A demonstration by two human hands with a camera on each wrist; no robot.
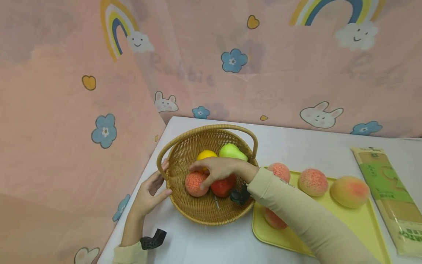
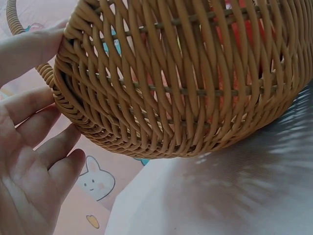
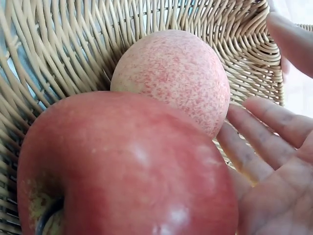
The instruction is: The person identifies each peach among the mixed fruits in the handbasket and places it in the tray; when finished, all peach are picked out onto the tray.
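A wicker basket (image 1: 184,146) with an arched handle stands at the table's left side. Inside lie a speckled pink peach (image 1: 195,184), a red apple (image 1: 224,186), a green pear (image 1: 232,151) and a yellow fruit (image 1: 206,154). My right hand (image 1: 215,169) reaches in over the apple. Its fingertips are right at the peach (image 3: 171,78), and in the right wrist view its thumb stands apart from it. The apple (image 3: 132,161) fills the near part of that view. My left hand (image 1: 148,196) touches the basket's left rim with spread, fairly straight fingers (image 2: 32,105).
Right of the basket, a yellow tray (image 1: 356,227) bears several peaches (image 1: 313,182), partly covered by my right sleeve. A green-and-tan flat package (image 1: 389,194) lies along the tray's right side. Behind the white table hangs a pink printed cloth (image 1: 204,44).
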